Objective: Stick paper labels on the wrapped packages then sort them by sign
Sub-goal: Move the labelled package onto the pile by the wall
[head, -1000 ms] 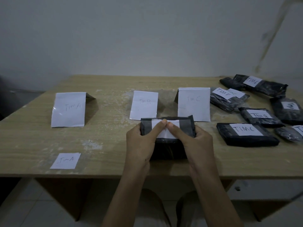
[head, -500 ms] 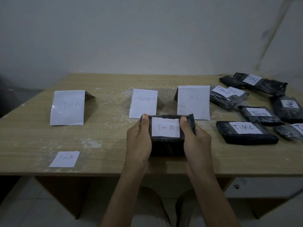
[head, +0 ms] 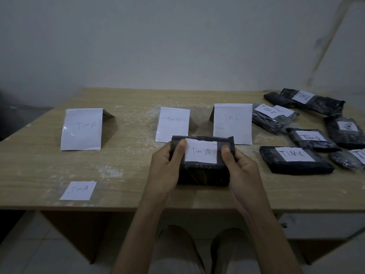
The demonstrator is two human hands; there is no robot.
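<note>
Label on; sorting likely next.
Left hand and right hand clamp the black wrapped package with its Tim A label; it should go to the Tim A sign, centre-left.

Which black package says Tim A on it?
The package held by the left hand and right hand; the others lie at the right of the table.
</note>
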